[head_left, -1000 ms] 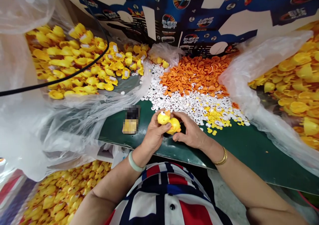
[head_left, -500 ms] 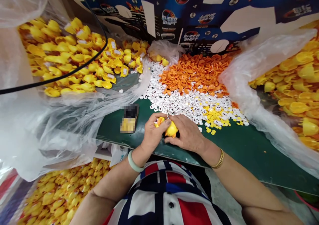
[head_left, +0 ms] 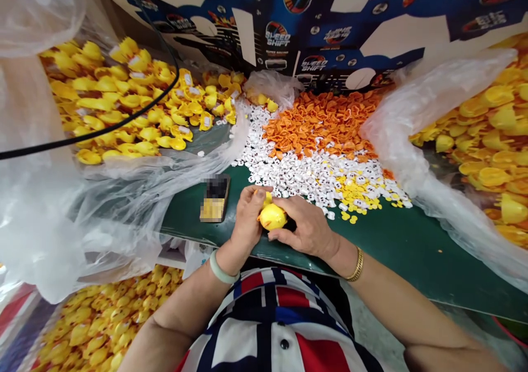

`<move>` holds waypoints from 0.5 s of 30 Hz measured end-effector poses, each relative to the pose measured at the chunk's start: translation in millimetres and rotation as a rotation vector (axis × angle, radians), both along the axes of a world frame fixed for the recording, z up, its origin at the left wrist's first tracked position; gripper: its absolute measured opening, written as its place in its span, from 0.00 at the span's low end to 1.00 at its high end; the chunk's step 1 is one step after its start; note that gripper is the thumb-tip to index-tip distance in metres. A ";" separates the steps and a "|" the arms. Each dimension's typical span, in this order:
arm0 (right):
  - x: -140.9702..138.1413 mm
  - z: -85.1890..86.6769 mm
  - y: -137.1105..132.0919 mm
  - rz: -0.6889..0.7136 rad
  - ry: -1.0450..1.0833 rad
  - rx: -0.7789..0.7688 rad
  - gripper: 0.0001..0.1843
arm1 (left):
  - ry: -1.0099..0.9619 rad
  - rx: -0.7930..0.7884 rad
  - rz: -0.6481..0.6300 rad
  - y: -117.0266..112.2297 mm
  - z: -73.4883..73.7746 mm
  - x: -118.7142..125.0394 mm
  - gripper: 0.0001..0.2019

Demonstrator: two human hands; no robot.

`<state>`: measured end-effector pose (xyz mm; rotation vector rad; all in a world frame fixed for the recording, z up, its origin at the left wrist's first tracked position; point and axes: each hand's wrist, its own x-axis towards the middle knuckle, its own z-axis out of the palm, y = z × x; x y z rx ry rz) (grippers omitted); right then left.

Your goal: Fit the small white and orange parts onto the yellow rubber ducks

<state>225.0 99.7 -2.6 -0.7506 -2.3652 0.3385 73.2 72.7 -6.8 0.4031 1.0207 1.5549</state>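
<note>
A small yellow toy duck point(head_left: 273, 217) is held between my two hands just above the green tabletop, near its front edge. My left hand point(head_left: 248, 214) grips it from the left, thumb along its upper side. From the right, the bent fingers and thumb of my right hand point(head_left: 304, 223) close round its other side. Its rounded yellow body faces up; the rest is covered by my fingers. Right beyond my hands lie loose white eye pieces point(head_left: 284, 171) and small yellow discs point(head_left: 358, 190). Behind them is a heap of orange beak-like pieces point(head_left: 322, 122).
Yellow duck parts are heaped on plastic at the left point(head_left: 111, 97) and right point(head_left: 495, 141). A small box point(head_left: 213, 199), partly blurred, stands left of my hands. Many yellow ducks point(head_left: 103, 317) fill a space below left. A black cable point(head_left: 119, 119) crosses the upper left; printed cardboard point(head_left: 313, 42) stands behind.
The duck has been turned between my hands: its orange beak area showed at the left before, and now a smooth yellow side faces up. Both hands still hold it.
</note>
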 end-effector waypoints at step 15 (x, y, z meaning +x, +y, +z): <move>1.8 -7.2 1.0 0.126 -0.039 -0.125 0.26 | -0.032 0.000 -0.068 0.2 -3.8 -2.8 0.18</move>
